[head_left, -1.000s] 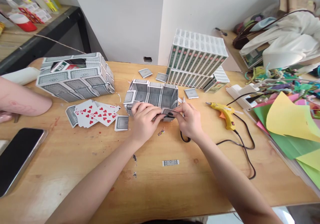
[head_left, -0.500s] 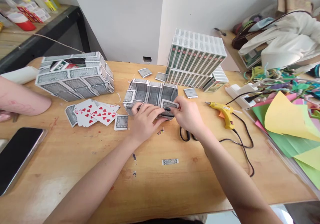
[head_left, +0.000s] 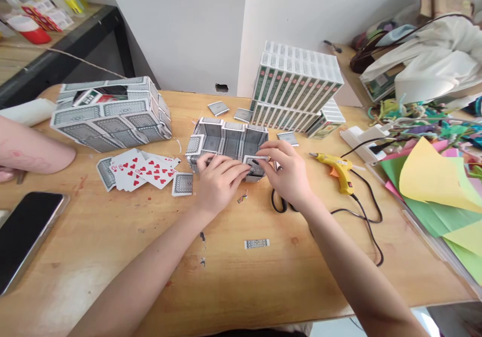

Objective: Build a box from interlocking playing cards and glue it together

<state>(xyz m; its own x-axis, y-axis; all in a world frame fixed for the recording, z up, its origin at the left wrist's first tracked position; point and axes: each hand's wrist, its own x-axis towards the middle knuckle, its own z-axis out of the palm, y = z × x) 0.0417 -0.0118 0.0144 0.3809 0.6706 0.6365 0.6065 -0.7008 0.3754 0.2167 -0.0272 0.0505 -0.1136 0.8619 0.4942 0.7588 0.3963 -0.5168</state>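
Observation:
A small open-topped box (head_left: 233,143) covered in grey-patterned playing cards sits in the middle of the table. My left hand (head_left: 218,179) is closed over its front wall, fingers bent across the edge. At the front right corner, my right hand (head_left: 288,171) has its thumb and fingertips on a playing card (head_left: 253,159) folded over the rim. Those fingertips sit close around the card's edge, with a dark nail showing. Part of the front wall is hidden by both hands. Black-handled scissors (head_left: 278,202) lie partly under my right hand.
A larger card-covered box (head_left: 113,118) and fanned playing cards (head_left: 137,170) are on the left, beside a phone (head_left: 30,236) and another person's arm (head_left: 33,143). Stacked card packs (head_left: 297,83) stand behind. A yellow glue gun (head_left: 337,169) with its cord and coloured paper (head_left: 440,176) lie right.
My right hand has shifted its grip at the corner, its fingers now raised and stretched further over the card. My left hand stays nearly still on the box.

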